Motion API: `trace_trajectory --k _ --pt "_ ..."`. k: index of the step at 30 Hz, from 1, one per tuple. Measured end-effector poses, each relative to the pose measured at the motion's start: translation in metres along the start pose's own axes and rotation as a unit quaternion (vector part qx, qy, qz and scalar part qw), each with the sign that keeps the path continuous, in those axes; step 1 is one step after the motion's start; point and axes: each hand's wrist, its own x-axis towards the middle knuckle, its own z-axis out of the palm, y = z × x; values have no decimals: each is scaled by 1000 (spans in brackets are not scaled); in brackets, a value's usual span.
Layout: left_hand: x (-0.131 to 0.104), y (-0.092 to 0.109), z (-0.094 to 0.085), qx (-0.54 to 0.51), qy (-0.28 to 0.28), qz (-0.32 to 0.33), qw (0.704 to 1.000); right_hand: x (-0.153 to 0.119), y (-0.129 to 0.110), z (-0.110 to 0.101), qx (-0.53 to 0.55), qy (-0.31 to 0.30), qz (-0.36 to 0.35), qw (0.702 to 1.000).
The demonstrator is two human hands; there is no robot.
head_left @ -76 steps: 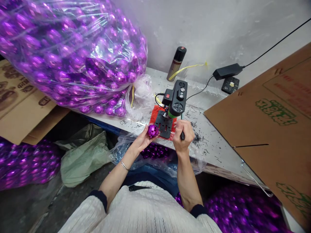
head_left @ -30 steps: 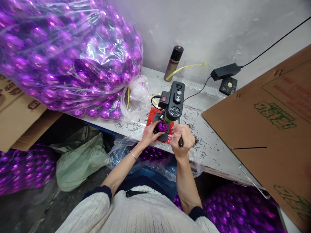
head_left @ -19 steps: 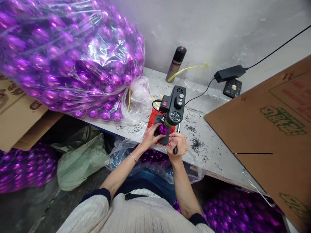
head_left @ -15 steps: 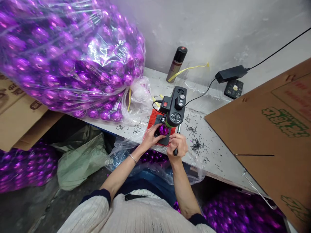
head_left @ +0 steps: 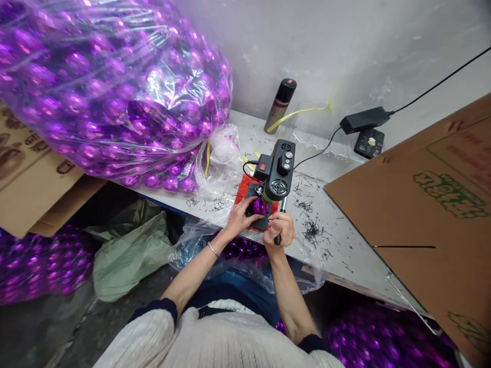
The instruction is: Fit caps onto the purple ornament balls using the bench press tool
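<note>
A small black bench drill press (head_left: 279, 171) stands on a red cloth (head_left: 242, 190) on the white table. Under its head, my left hand (head_left: 241, 217) grips a shiny purple ball (head_left: 260, 206) between thumb and fingers, against the black base. My right hand (head_left: 281, 230) is wrapped round the lever handle (head_left: 277, 239) at the front right of the press; the handle's black tip pokes out below the fist. The press head hides where tool and ball meet.
A big clear bag of purple balls (head_left: 126, 97) fills the table's left. Behind the press are a spray can (head_left: 281, 106) and a power adapter (head_left: 364, 120). Black shavings (head_left: 312, 231) litter the table (head_left: 337, 243). A cardboard box (head_left: 429, 204) stands at right; more balls (head_left: 243, 249) lie below the edge.
The whole view has shifted slightly. Both hands keep the same hold on the ball and the lever, with no clear movement.
</note>
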Motion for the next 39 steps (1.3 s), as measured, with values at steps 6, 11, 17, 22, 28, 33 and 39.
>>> trace_trajectory --k 6,11,17,22,28,33,39 --pt "0 0 0 2 0 9 1000 -3 3 4 9 4 -5 1000" --pt "3 -2 1 -11 3 7 1000 1 4 4 9 -5 -53 999" --pt "-12 5 2 -3 66 19 998 42 -21 -10 1 -20 51 998" --pt "-98 -4 -8 82 -9 109 991 50 -29 -13 14 -34 53 998" --pt "-105 -8 -27 114 -33 96 988 38 -25 -8 26 -20 36 999" --pt "32 5 -81 132 172 26 976 38 -25 -9 24 -14 30 999" --pt "102 -1 -136 251 196 -120 940 35 -25 -8 7 -23 22 999"
